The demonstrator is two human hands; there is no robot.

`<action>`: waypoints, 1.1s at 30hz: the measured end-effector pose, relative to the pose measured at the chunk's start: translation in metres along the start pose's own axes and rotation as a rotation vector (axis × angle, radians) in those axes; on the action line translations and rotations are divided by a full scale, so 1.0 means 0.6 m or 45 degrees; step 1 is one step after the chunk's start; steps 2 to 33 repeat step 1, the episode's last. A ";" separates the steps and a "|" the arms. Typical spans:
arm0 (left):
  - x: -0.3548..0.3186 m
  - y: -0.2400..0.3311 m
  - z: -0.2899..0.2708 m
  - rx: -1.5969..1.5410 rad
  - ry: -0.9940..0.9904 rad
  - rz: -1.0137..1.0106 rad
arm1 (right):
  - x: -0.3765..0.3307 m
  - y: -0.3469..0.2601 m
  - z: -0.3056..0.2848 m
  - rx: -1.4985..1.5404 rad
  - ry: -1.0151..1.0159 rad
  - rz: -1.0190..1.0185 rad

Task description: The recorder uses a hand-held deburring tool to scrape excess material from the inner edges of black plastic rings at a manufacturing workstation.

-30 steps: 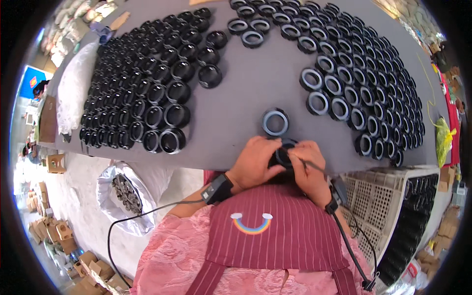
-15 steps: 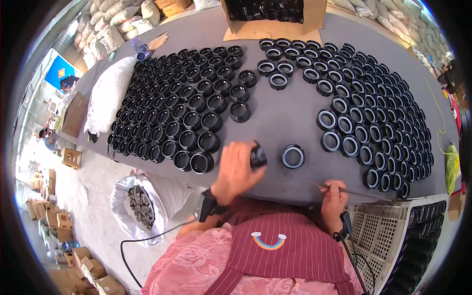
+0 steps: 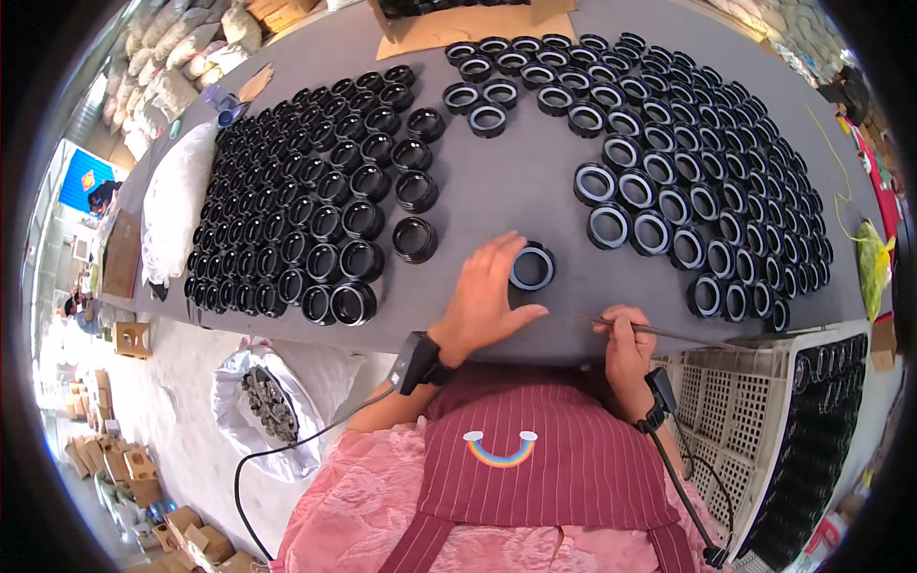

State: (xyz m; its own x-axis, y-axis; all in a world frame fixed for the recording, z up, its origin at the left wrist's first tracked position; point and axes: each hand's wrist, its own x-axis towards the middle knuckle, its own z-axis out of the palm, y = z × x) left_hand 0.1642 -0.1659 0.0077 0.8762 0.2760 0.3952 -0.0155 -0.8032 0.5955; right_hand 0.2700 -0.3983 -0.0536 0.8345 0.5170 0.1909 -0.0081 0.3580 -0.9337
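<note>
My left hand [image 3: 485,294] is open over the near middle of the table, fingers stretched out and thumb apart. Its fingertips are beside a single black ring [image 3: 532,266] with a pale inner rim; whether they touch it I cannot tell. A thin dark pointed rod [image 3: 659,333] is gripped in my right hand [image 3: 627,351], close to the near table edge. To the left stand rows of black rings [image 3: 361,220] without the pale rim, one black ring [image 3: 415,239] slightly apart. Black rings with pale inner rims [image 3: 651,232] fill the right side.
A cardboard box [image 3: 544,19] stands at the far edge of the grey table [image 3: 487,191]. A white plastic bag [image 3: 178,201] lies at the left. Below are an open sack [image 3: 229,382] of small parts and, at right, a pale plastic crate [image 3: 726,411] beside stacked black pieces.
My left hand has let go of a black ring, which now stands at the right edge of the left-hand group. The hand has opened beside the pale-rimmed ring. The whole view has shifted.
</note>
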 end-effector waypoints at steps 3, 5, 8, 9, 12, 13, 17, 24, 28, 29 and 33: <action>-0.002 0.002 0.006 -0.013 -0.009 0.000 | 0.001 0.000 -0.002 -0.042 -0.022 0.018; -0.002 0.002 0.006 -0.013 -0.009 0.000 | 0.001 0.000 -0.002 -0.042 -0.022 0.018; -0.002 0.002 0.006 -0.013 -0.009 0.000 | 0.001 0.000 -0.002 -0.042 -0.022 0.018; -0.002 0.002 0.006 -0.013 -0.009 0.000 | 0.001 0.000 -0.002 -0.042 -0.022 0.018; -0.002 0.002 0.006 -0.013 -0.009 0.000 | 0.001 0.000 -0.002 -0.042 -0.022 0.018; -0.002 0.002 0.006 -0.013 -0.009 0.000 | 0.001 0.000 -0.002 -0.042 -0.022 0.018; -0.002 0.002 0.006 -0.013 -0.009 0.000 | 0.001 0.000 -0.002 -0.042 -0.022 0.018; -0.002 0.002 0.006 -0.013 -0.009 0.000 | 0.001 0.000 -0.002 -0.042 -0.022 0.018; -0.002 0.002 0.006 -0.013 -0.009 0.000 | 0.001 0.000 -0.002 -0.042 -0.022 0.018; -0.002 0.002 0.006 -0.013 -0.009 0.000 | 0.001 0.000 -0.002 -0.042 -0.022 0.018; -0.002 0.002 0.006 -0.013 -0.009 0.000 | 0.001 0.000 -0.002 -0.042 -0.022 0.018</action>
